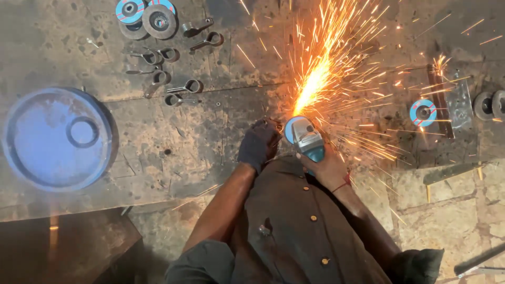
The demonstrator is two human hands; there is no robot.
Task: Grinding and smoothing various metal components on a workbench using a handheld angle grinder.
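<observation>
Orange sparks (321,63) off angle grinder (306,139) gripped by right hand (329,168), gloved left hand (258,144) closed beside, metal clamps (168,79), blue drum lid (55,138) nearby

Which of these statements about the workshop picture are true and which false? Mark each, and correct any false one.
1. The right hand holds an angle grinder. True.
2. The left hand is bare. False: it wears a dark glove.
3. Sparks fly away from the person. True.
4. The blue round lid lies to the right of the hands. False: it lies on the left.
</observation>
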